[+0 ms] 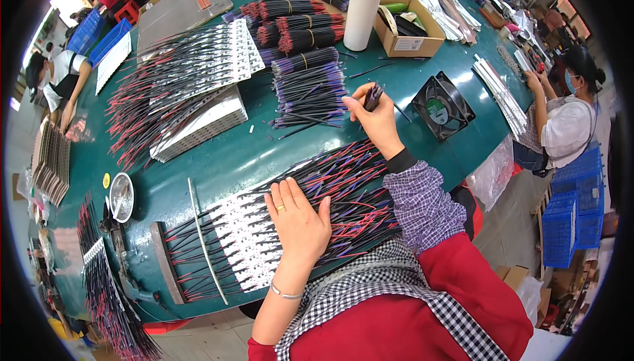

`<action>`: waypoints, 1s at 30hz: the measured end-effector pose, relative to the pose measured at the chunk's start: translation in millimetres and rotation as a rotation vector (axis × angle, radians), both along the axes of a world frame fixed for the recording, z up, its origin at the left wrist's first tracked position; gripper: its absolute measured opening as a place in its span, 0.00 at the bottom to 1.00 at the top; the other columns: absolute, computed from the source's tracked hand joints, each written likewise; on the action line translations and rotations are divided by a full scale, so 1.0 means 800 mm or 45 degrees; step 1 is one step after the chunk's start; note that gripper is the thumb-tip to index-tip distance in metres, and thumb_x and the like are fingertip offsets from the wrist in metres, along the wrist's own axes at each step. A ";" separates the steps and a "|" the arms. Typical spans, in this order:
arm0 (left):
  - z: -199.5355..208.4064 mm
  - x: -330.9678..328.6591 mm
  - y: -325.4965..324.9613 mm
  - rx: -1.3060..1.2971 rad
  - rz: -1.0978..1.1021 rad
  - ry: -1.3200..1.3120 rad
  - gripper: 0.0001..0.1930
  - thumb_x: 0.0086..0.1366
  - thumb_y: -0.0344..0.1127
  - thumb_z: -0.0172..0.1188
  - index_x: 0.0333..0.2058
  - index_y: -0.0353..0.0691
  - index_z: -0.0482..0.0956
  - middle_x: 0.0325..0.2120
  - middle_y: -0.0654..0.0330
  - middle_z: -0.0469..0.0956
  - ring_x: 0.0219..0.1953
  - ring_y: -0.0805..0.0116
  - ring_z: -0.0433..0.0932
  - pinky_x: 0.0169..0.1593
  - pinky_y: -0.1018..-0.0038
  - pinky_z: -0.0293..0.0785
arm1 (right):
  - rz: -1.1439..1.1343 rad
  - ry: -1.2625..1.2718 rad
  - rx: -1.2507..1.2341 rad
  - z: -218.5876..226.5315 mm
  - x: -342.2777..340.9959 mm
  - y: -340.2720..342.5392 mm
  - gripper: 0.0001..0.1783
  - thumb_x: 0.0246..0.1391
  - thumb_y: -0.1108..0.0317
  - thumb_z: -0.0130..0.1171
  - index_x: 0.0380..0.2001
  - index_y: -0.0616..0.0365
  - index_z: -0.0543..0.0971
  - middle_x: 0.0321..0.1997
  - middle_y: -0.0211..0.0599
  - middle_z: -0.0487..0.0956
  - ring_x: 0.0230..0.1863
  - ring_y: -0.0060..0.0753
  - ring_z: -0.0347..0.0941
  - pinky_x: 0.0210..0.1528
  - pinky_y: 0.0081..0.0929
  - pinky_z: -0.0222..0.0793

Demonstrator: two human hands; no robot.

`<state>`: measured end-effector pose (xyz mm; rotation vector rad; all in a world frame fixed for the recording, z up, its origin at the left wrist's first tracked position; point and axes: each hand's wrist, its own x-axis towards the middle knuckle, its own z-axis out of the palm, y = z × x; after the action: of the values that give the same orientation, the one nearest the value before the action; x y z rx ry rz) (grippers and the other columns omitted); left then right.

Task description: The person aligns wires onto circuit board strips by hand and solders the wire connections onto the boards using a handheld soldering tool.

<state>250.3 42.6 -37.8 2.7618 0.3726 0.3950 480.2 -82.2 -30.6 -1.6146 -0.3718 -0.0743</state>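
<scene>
My left hand [298, 224] lies with fingers stretched out over a white circuit-board panel [241, 242] in front of me. Rows of black, red and purple wires [356, 196] run from this panel toward the right. Above those wires, my right hand [376, 120] is closed around a small bunch of dark wires [373, 97] whose ends point up. Just left of it is a loose pile of black wires with purple ends [307, 90]. A black square fan [442, 105] stands to its right.
Wired panels [198, 64] are stacked at the back left. Tied wire bundles [297, 24], a white bottle [363, 11] and a cardboard box [409, 28] stand farther back. A metal bar [166, 262], a thin white strip [206, 239] and a bowl [121, 197] lie left. Co-workers sit at both sides.
</scene>
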 end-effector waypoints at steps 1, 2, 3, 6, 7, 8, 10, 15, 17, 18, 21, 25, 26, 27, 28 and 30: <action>-0.001 0.000 0.000 0.000 0.002 -0.004 0.38 0.71 0.50 0.58 0.64 0.17 0.63 0.62 0.31 0.67 0.69 0.33 0.61 0.74 0.44 0.48 | 0.055 0.047 0.006 0.003 -0.001 0.000 0.11 0.63 0.66 0.68 0.35 0.60 0.76 0.24 0.27 0.77 0.26 0.20 0.76 0.33 0.22 0.72; -0.001 0.000 0.000 0.001 0.008 -0.005 0.38 0.71 0.50 0.58 0.64 0.17 0.63 0.62 0.31 0.67 0.69 0.33 0.61 0.74 0.44 0.48 | 0.110 0.094 0.011 0.005 -0.001 0.001 0.11 0.63 0.65 0.68 0.32 0.60 0.78 0.22 0.26 0.77 0.24 0.19 0.75 0.31 0.20 0.70; -0.002 0.000 0.000 0.001 0.001 -0.018 0.38 0.71 0.50 0.58 0.64 0.17 0.63 0.61 0.31 0.67 0.68 0.33 0.61 0.74 0.44 0.48 | 0.114 0.095 0.009 0.005 0.000 0.001 0.11 0.63 0.65 0.68 0.32 0.60 0.78 0.22 0.26 0.77 0.24 0.19 0.75 0.31 0.20 0.70; -0.002 0.000 -0.001 -0.002 -0.007 -0.046 0.38 0.71 0.49 0.59 0.64 0.17 0.63 0.61 0.31 0.68 0.67 0.32 0.62 0.74 0.43 0.49 | 0.095 -0.051 0.028 0.008 0.005 0.004 0.12 0.63 0.65 0.68 0.31 0.62 0.80 0.21 0.26 0.77 0.24 0.16 0.73 0.28 0.20 0.68; -0.002 0.000 0.000 -0.004 -0.014 -0.063 0.38 0.70 0.49 0.60 0.63 0.17 0.63 0.60 0.31 0.68 0.67 0.32 0.63 0.73 0.43 0.49 | 0.100 -0.049 0.027 0.014 0.007 0.005 0.12 0.63 0.65 0.68 0.31 0.62 0.80 0.21 0.26 0.77 0.24 0.16 0.73 0.28 0.20 0.68; -0.003 0.000 0.000 0.000 -0.019 -0.086 0.38 0.70 0.48 0.60 0.63 0.17 0.63 0.60 0.31 0.68 0.66 0.32 0.63 0.73 0.42 0.50 | 0.121 -0.025 -0.053 0.021 0.009 0.003 0.12 0.64 0.65 0.67 0.31 0.62 0.80 0.22 0.25 0.78 0.24 0.16 0.72 0.28 0.21 0.67; -0.003 0.000 0.001 -0.005 -0.017 -0.088 0.38 0.70 0.48 0.60 0.63 0.17 0.63 0.60 0.31 0.68 0.66 0.32 0.63 0.73 0.42 0.50 | 0.172 -0.041 -0.164 0.040 0.014 0.007 0.12 0.63 0.64 0.67 0.31 0.62 0.81 0.21 0.29 0.77 0.23 0.18 0.70 0.27 0.24 0.65; -0.006 -0.004 0.003 -0.006 0.022 -0.059 0.38 0.70 0.48 0.60 0.63 0.17 0.63 0.60 0.30 0.68 0.67 0.32 0.63 0.73 0.42 0.50 | 0.368 -0.445 -0.660 0.070 0.014 0.047 0.13 0.59 0.61 0.70 0.36 0.61 0.83 0.24 0.44 0.79 0.26 0.46 0.78 0.32 0.39 0.72; -0.002 -0.001 0.000 -0.015 0.004 -0.062 0.38 0.70 0.48 0.60 0.64 0.16 0.63 0.60 0.30 0.68 0.67 0.31 0.63 0.73 0.42 0.50 | 0.545 -0.788 -0.959 0.065 0.022 0.061 0.13 0.56 0.61 0.70 0.36 0.60 0.82 0.31 0.47 0.83 0.37 0.55 0.81 0.39 0.47 0.75; -0.001 -0.001 -0.001 -0.013 0.004 -0.059 0.38 0.70 0.48 0.60 0.64 0.16 0.63 0.60 0.30 0.68 0.67 0.31 0.63 0.73 0.42 0.50 | 0.569 -0.790 -1.131 0.061 0.021 0.071 0.15 0.54 0.62 0.71 0.38 0.59 0.81 0.36 0.45 0.82 0.41 0.55 0.79 0.43 0.48 0.75; -0.001 0.000 -0.001 -0.016 0.010 -0.063 0.38 0.70 0.48 0.60 0.63 0.16 0.63 0.60 0.30 0.69 0.67 0.31 0.63 0.73 0.42 0.51 | 0.588 -0.747 -1.274 0.030 0.014 0.092 0.17 0.53 0.64 0.71 0.43 0.58 0.80 0.42 0.46 0.79 0.45 0.58 0.79 0.46 0.50 0.75; -0.003 0.000 0.000 -0.027 -0.003 -0.084 0.39 0.69 0.49 0.61 0.63 0.16 0.63 0.59 0.29 0.69 0.66 0.31 0.63 0.72 0.42 0.51 | 0.524 -0.653 -1.282 0.014 0.006 0.099 0.22 0.52 0.72 0.71 0.47 0.60 0.73 0.44 0.48 0.77 0.45 0.60 0.78 0.44 0.51 0.75; -0.003 0.000 0.001 -0.027 -0.002 -0.083 0.39 0.69 0.49 0.61 0.63 0.16 0.63 0.59 0.29 0.69 0.66 0.31 0.63 0.72 0.42 0.51 | 0.535 -0.656 -1.245 0.013 0.006 0.098 0.22 0.51 0.74 0.70 0.46 0.61 0.71 0.44 0.49 0.76 0.44 0.61 0.78 0.44 0.50 0.75; -0.003 -0.001 0.000 -0.030 -0.005 -0.083 0.39 0.69 0.49 0.61 0.63 0.16 0.63 0.59 0.29 0.69 0.66 0.31 0.63 0.72 0.42 0.51 | 0.539 -0.654 -1.249 0.011 0.007 0.095 0.22 0.51 0.74 0.70 0.46 0.61 0.71 0.44 0.49 0.76 0.44 0.61 0.78 0.44 0.50 0.75; -0.002 -0.002 0.000 -0.016 0.005 -0.074 0.39 0.69 0.48 0.61 0.63 0.16 0.63 0.60 0.30 0.69 0.67 0.31 0.63 0.73 0.42 0.51 | 0.542 -0.692 -1.201 0.008 0.009 0.093 0.22 0.51 0.74 0.70 0.46 0.61 0.71 0.43 0.49 0.76 0.44 0.62 0.78 0.44 0.51 0.74; -0.001 -0.002 0.000 -0.026 0.007 -0.077 0.39 0.69 0.48 0.61 0.63 0.16 0.63 0.60 0.30 0.69 0.67 0.31 0.63 0.73 0.42 0.51 | 0.513 -0.723 -1.145 0.006 0.007 0.089 0.21 0.52 0.75 0.70 0.45 0.60 0.71 0.43 0.49 0.75 0.43 0.62 0.77 0.43 0.51 0.73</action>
<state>248.9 42.9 -38.6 2.7227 0.3673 0.4720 486.1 -11.2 -26.2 -2.3505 -1.3016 -0.0596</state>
